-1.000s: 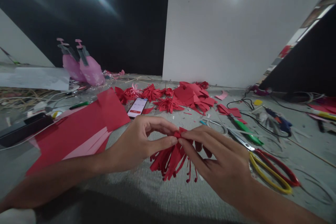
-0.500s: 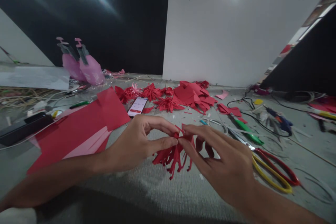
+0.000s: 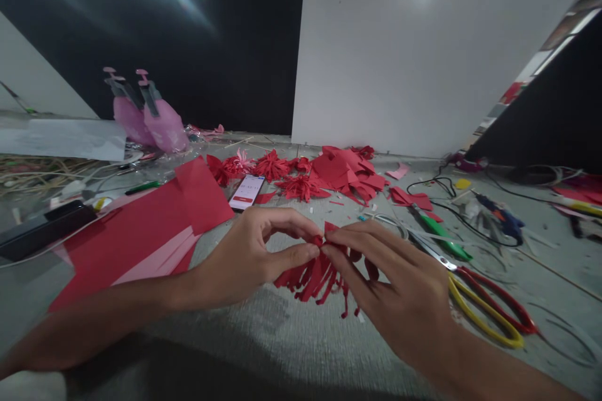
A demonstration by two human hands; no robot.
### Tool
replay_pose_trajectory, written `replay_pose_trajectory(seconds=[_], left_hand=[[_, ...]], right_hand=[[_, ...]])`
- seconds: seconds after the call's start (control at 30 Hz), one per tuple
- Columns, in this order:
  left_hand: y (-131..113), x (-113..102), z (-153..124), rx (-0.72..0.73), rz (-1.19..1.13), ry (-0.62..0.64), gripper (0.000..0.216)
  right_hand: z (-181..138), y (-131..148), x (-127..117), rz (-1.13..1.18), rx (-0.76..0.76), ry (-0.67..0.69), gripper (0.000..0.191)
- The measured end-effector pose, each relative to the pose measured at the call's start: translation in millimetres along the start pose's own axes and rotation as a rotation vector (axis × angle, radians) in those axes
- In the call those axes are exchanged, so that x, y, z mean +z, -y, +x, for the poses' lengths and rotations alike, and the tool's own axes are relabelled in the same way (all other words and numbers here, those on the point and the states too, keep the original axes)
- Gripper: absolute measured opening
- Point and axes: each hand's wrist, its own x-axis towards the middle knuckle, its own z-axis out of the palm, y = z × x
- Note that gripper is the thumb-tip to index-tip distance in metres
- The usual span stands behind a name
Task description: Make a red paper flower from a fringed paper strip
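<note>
Between my two hands is a fringed red paper strip (image 3: 313, 279), its curled strands hanging down over the grey floor. My left hand (image 3: 256, 257) pinches its gathered, rolled end between thumb and forefinger. From the other side, my right hand (image 3: 390, 269) pinches the strip's upper band, the fingertips almost meeting those of the left. A small red corner of paper sticks up above the right fingertips. Part of the fringe is hidden behind the right hand. Beyond the hands lie finished-looking red fringed paper flowers (image 3: 301, 187).
Scissors (image 3: 489, 307) with red and yellow handles and a green cutter (image 3: 442, 235) lie at the right, near a blue glue gun (image 3: 501, 216). Red paper sheets (image 3: 141, 213) and a phone (image 3: 247, 193) are at the left. Cut red pieces (image 3: 348, 169) pile by the wall, pink spray bottles (image 3: 162, 122) behind.
The fringe has swung and spread to the right beneath my fingers. Both hands keep their pinch, with the right fingertips shifted slightly along the band.
</note>
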Motion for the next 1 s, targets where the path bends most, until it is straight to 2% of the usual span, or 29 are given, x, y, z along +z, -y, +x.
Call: replay_pose_trajectory(seconds=[0.17,0.3,0.5,0.6,0.8,1.0], left_hand=[[1.9,0.9,0.4,0.000,-0.009,-0.035,0.016],[1.2,1.0,-0.3,-0.026,0.020,-0.042,0.012],[-1.1,2.3,-0.1,-0.030,0.023,-0.012,0.014],[-0.2,2.9,0.3,-0.007,0.016,0.017,0.015],[1.9,2.4,1.8,0.037,0.017,0.007,0.014],[2.0,2.7,1.1,0.052,-0.062,-0.043,0.015]], right_hand=[[0.1,1.0,-1.1,0.007,0.017,0.047,0.011],[0.0,1.0,-0.8,0.012,0.013,0.032,0.013],[-2.2,-2.5,1.8,0.001,0.012,0.052,0.017],[-3.2,-3.7,2.7,-0.013,-0.012,0.053,0.016],[-4.4,-1.7,2.6,-0.071,0.038,0.042,0.011],[-4.8,-0.5,2.3,-0.035,0.020,0.018,0.020]])
